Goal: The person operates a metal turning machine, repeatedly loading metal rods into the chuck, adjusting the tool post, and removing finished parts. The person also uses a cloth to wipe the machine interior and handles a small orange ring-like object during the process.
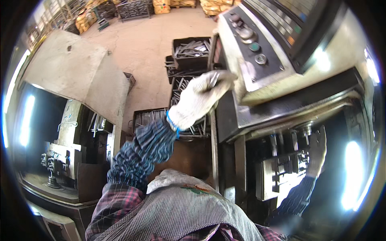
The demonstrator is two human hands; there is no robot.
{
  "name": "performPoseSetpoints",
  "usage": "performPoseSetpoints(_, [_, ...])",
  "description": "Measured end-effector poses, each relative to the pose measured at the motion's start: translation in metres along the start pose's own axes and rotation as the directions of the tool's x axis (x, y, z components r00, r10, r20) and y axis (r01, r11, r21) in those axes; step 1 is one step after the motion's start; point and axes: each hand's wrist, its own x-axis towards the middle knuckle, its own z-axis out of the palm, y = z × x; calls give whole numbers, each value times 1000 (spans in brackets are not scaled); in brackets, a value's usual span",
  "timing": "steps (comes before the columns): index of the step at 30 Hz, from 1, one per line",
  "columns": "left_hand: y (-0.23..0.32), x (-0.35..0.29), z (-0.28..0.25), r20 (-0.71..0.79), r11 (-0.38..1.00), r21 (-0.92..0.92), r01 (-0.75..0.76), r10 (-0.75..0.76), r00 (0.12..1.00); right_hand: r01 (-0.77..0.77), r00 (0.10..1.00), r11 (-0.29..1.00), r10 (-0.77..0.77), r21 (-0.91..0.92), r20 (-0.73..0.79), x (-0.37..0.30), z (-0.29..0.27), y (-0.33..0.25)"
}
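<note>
My left hand (201, 94), in a white work glove with a blue band at the wrist, is raised beside the lower corner of a machine's control panel (257, 50). Its fingers are curled together; a small shiny streak shows at them, too blurred to name. Inside the right-hand machine, my gloved right hand (317, 152) reaches up along a metal fixture (281, 170) with clamps. The fingers there look stretched out, close to a spindle-like tool (306, 130). What the far side of that hand touches is hidden.
Black crates (192, 60) full of metal rods stand beyond my left hand, and another bin (150, 118) of rods is nearer. A second machine (76, 64) with an open bay stands left. Yellow sacks (219, 7) and a rod-filled cage (132, 10) line the far floor.
</note>
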Motion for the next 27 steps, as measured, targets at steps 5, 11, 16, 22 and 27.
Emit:
performPoseSetpoints(5, [45, -94, -70, -160, 960, -126, 249, -268, 950, 99, 780, 711, -490, 696, 389, -88, 54, -99])
performPoseSetpoints(11, [87, -182, -167, -283, 919, -265, 292, -364, 887, 237, 224, 753, -657, 614, 720, -219, 229, -218])
performPoseSetpoints(16, [130, -261, -231, -576, 928, -316, 196, -352, 738, -305, -175, 687, -721, 659, 671, -371, 334, -304])
performPoseSetpoints(22, [168, -339, -286, -826, 973, -229, 32, -211, 522, -147, -708, 810, -487, 568, 511, -456, 382, -382])
performPoseSetpoints(27, [174, -384, -332, -946, 967, -143, -213, -70, 318, -256, -769, 896, -416, 363, 484, -503, 410, -422])
